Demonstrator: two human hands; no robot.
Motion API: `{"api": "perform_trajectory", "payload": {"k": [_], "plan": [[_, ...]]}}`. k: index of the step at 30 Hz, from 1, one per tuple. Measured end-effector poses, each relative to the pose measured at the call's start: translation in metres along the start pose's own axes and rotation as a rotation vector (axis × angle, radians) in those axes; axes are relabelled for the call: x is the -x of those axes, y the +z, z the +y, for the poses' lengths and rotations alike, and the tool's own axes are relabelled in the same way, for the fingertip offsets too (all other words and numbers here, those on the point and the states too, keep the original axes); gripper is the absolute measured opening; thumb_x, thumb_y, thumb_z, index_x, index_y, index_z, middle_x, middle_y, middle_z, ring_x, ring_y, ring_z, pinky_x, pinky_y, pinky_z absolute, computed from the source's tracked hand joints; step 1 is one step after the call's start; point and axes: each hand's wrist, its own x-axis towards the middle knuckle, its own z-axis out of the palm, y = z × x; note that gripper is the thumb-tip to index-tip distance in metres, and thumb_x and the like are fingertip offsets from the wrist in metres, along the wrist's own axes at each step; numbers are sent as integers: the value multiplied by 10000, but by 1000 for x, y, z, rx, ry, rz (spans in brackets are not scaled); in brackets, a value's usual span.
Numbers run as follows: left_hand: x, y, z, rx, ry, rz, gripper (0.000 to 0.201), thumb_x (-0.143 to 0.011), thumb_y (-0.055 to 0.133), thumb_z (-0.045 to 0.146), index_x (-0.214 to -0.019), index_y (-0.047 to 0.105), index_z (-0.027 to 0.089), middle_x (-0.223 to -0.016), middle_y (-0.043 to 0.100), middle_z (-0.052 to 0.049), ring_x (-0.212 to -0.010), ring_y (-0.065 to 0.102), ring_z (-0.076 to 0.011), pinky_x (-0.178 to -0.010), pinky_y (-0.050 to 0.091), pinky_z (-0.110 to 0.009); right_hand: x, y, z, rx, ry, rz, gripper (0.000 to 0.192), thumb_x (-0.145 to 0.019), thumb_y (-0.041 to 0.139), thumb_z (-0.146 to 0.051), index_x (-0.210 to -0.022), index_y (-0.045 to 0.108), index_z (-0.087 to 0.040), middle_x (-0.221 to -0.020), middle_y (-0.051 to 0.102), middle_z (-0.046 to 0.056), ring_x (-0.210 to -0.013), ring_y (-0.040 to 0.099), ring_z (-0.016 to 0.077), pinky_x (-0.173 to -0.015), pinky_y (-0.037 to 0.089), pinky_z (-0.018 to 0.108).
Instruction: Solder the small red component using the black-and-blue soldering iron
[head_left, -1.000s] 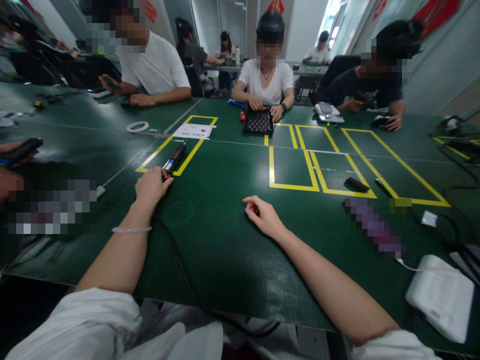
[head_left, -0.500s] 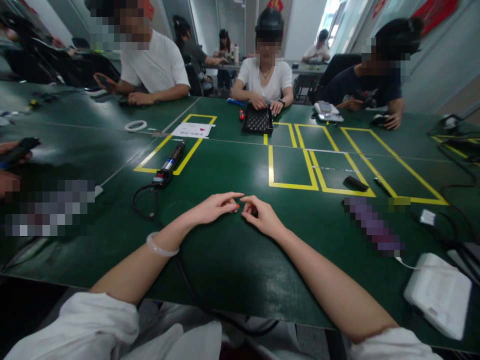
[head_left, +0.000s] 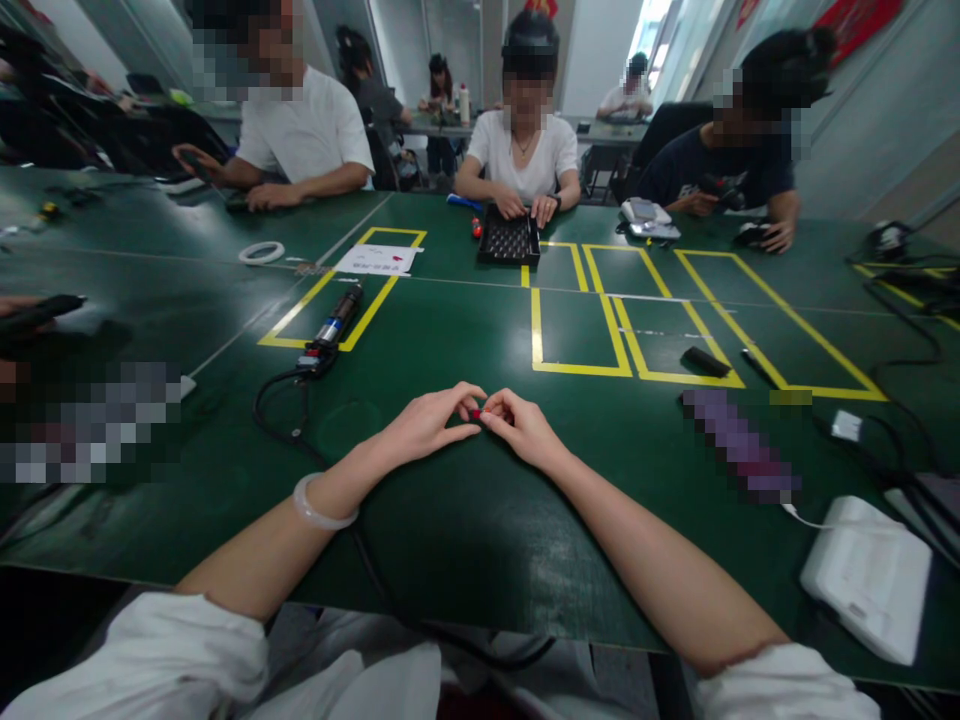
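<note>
My left hand [head_left: 429, 424] and my right hand [head_left: 523, 428] meet just above the green table [head_left: 480, 540]. Between their fingertips shows a small red piece [head_left: 476, 414], too small to name more exactly. The thumb and bent fingers of my right hand are closed on it. My left thumb stands apart from its curved fingers, whose tips are close beside the piece; whether they touch it cannot be made out. A pale bangle circles my left wrist.
A black-and-blue cylindrical tool [head_left: 330, 328] with a cable [head_left: 259, 405] lies at left. Yellow tape outlines [head_left: 583, 372] mark the table. Across it, a person in white handles a black tray [head_left: 508, 238]. A white box [head_left: 866, 580] stands at right.
The red piece has passed from my left fingertips to my right fingers. My left thumb has spread away from its fingers, and the hands have come closer together. The view has shifted slightly.
</note>
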Motion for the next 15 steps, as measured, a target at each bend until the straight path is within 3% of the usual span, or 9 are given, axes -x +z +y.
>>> {"api": "perform_trajectory", "payload": {"k": [4, 9, 15], "plan": [[0, 4, -1, -158, 10, 14, 245, -955, 469, 390, -1094, 553, 207, -970, 672, -41, -893, 641, -188, -788, 460, -307, 0, -1, -1, 50, -3, -27, 259, -961, 483, -378, -819, 573, -182, -690, 614, -21, -632, 545, 113, -630, 389, 235], [-1, 6, -6, -119, -22, 17, 288, -962, 438, 450, -1047, 577, 213, -982, 695, -36, -899, 660, -190, -770, 463, -290, 1, 0, 0, -58, -22, -6, 200, -896, 587, -370, -993, 541, -201, -762, 627, -24, -653, 566, 114, -619, 426, 227], [-2, -7, -10, -82, -23, -26, 350, -962, 414, 485, -1092, 600, 218, -1023, 699, -34, -942, 656, -187, -821, 473, -292, 1, 1, 3, -43, -42, -26, 140, -895, 585, -322, -949, 561, -195, -801, 637, -4, -698, 581, 116, -649, 451, 234]]}}
